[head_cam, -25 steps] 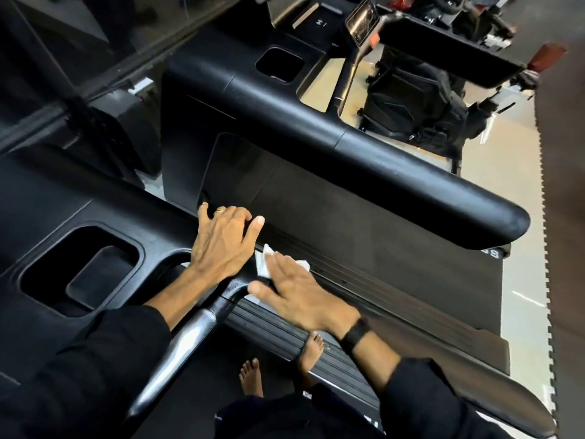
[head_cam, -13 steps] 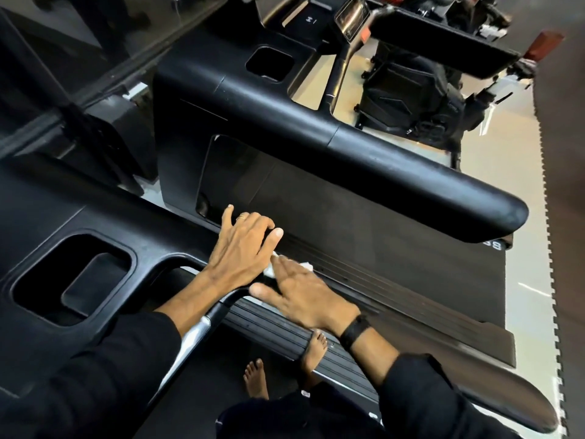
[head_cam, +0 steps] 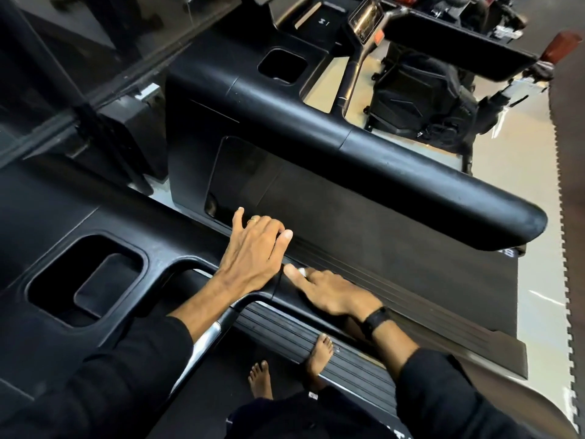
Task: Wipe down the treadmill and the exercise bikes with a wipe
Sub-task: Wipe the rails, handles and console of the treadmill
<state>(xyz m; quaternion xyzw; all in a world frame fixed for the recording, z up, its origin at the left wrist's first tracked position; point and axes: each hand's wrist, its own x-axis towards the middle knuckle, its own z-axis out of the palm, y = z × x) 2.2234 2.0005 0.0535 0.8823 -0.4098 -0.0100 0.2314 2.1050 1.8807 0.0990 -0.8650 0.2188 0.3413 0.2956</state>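
Treadmill (head_cam: 364, 236): black unit seen from above, its belt running between two padded side handrails; the far handrail (head_cam: 395, 172) is fully in view, the near handrail (head_cam: 285, 288) is largely covered by the person's hands and forearms. Wipe (head_cam: 303, 271): only a small white sliver shows, at the fingertips of the right hand (head_cam: 332, 293); the rest is hidden beneath that hand, so its size and fold cannot be made out. The right hand lies flat on the near handrail with its fingers straight and extended, pressing the wipe against the surface rather than curling round it. A black wristband (head_cam: 375, 321) sits on the right wrist. The left hand (head_cam: 253, 251) rests on the same handrail just beside the right, fingers spread and relaxed, gripping nothing; a ring shows on one finger. Both forearms are in dark sleeves, cut off by the lower frame edge. The console tray (head_cam: 85, 280) at left carries recessed cup holders, the interiors too dark to inspect. Two bare feet (head_cam: 319, 353) appear below, one on the ribbed side rail (head_cam: 348, 369), one on the dark floor beside it. An exercise bike (head_cam: 424, 99) stands beyond the treadmill, partly blocked by a second console and cropped at the top edge.
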